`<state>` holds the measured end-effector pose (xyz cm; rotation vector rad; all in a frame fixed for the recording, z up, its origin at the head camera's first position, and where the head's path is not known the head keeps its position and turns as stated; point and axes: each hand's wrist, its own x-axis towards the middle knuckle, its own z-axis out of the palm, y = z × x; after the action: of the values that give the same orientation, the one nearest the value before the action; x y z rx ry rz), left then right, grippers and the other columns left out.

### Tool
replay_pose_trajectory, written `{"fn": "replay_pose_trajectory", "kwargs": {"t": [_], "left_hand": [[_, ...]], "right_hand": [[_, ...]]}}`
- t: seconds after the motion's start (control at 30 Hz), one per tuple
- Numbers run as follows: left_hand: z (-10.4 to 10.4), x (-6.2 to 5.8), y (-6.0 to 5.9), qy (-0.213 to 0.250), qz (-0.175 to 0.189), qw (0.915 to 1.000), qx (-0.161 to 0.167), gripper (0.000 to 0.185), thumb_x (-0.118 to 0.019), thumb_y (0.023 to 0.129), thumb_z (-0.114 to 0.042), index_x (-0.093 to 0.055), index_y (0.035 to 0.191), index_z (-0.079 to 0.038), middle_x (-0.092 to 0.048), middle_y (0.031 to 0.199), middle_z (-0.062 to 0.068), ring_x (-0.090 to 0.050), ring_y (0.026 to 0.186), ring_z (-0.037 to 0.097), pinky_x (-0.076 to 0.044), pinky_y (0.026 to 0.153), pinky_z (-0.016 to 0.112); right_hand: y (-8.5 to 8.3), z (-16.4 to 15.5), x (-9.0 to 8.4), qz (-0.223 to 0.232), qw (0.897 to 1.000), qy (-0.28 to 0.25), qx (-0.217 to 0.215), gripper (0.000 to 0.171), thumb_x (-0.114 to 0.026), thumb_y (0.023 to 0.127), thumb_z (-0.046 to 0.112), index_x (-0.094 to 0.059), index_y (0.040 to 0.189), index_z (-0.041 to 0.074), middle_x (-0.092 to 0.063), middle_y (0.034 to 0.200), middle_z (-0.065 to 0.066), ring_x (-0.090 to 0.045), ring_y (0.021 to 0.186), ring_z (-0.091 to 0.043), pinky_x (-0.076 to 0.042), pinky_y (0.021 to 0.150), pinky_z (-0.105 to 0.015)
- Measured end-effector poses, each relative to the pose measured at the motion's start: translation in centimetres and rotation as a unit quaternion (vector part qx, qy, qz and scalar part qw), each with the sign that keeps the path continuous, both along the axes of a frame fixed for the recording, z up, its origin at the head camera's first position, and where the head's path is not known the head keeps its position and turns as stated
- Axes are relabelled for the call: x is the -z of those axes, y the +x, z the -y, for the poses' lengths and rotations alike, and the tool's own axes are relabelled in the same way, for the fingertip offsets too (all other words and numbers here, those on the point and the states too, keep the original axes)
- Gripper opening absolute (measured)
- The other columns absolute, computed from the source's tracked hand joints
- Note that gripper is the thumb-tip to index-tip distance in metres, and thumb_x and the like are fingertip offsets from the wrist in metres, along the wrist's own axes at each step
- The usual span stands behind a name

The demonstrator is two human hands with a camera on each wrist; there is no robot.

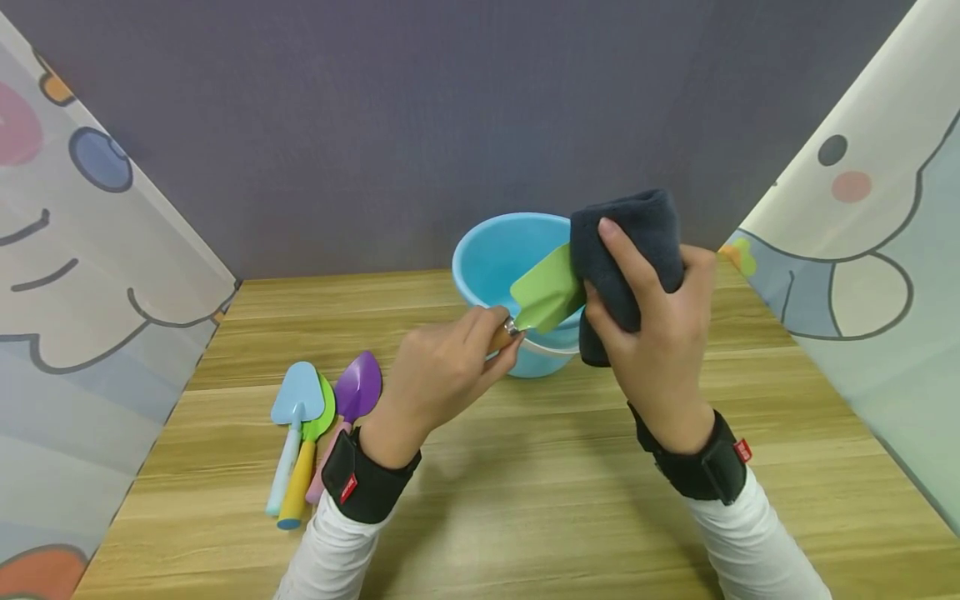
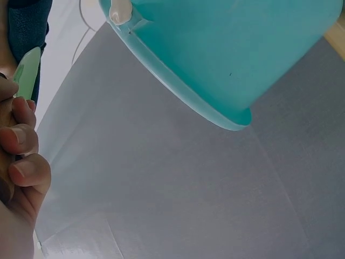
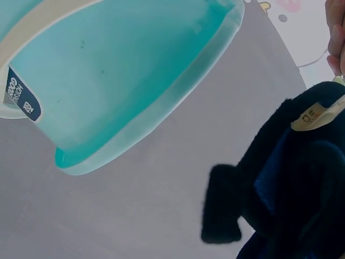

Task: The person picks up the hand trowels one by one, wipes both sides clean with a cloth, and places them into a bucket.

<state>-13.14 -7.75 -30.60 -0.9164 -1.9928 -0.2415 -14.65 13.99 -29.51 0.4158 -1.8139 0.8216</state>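
Fingers (image 1: 480, 329) of your left hand (image 1: 435, 375) pinch the wooden handle of a small green metal trowel (image 1: 547, 292), its flat blade tilted up over the rim of the round light-blue plastic bucket (image 1: 495, 258). Your right hand (image 1: 660, 325) grips a soft, dark navy fleece cloth (image 1: 637, 233), folded thick and pressed against the blade's far edge. On the wood-grain desk (image 1: 525, 483) to your left lie three more toy shovels (image 1: 315, 417), pale blue, green and purple, side by side.
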Motion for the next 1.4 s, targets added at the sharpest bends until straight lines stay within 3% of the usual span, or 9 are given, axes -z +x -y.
{"fn": "replay_pose_trajectory", "kwargs": {"t": [0.73, 1.07, 1.27, 1.4], "left_hand": [[0.2, 0.0, -0.5, 0.006, -0.002, 1.0, 0.001, 0.029, -0.078, 0.086, -0.019, -0.061, 0.101, -0.002, -0.061, 0.071, -0.002, -0.052, 0.048, 0.006, -0.037, 0.042, 0.021], [-0.3, -0.1, -0.6, 0.032, 0.042, 0.9986, -0.005, 0.024, -0.074, 0.094, -0.023, -0.064, 0.109, -0.008, -0.057, 0.071, 0.0, -0.045, 0.047, 0.007, -0.032, 0.041, 0.022], [-0.4, 0.0, -0.9, 0.027, 0.074, 0.9955, -0.053, 0.031, -0.071, 0.097, -0.031, -0.068, 0.122, -0.015, -0.064, 0.083, 0.0, -0.054, 0.05, 0.008, -0.031, 0.041, 0.023], [-0.3, -0.3, -1.6, 0.001, 0.103, 0.9911, -0.084, 0.034, -0.065, 0.1, -0.023, -0.065, 0.132, -0.011, -0.067, 0.096, 0.005, -0.054, 0.05, 0.01, -0.028, 0.04, 0.024]], "right_hand": [[-0.9, -1.0, -0.3, 0.029, 0.999, 0.002, 0.029, 0.045, -0.073, 0.092, 0.021, -0.065, 0.135, 0.027, -0.05, 0.118, -0.037, -0.049, 0.106, -0.045, -0.041, 0.088, -0.055], [-1.6, -2.4, -0.7, 0.044, 0.997, 0.008, 0.065, 0.044, -0.07, 0.095, 0.023, -0.062, 0.138, 0.028, -0.048, 0.122, -0.036, -0.047, 0.109, -0.045, -0.042, 0.088, -0.055], [-1.6, -2.7, -0.6, 0.05, 0.996, 0.015, 0.077, 0.045, -0.07, 0.095, 0.024, -0.062, 0.139, 0.029, -0.048, 0.122, -0.035, -0.048, 0.11, -0.045, -0.044, 0.088, -0.057], [-1.4, -2.6, -0.7, 0.054, 0.995, 0.018, 0.077, 0.046, -0.07, 0.095, 0.024, -0.061, 0.14, 0.029, -0.048, 0.123, -0.035, -0.048, 0.112, -0.045, -0.046, 0.09, -0.058]]}}
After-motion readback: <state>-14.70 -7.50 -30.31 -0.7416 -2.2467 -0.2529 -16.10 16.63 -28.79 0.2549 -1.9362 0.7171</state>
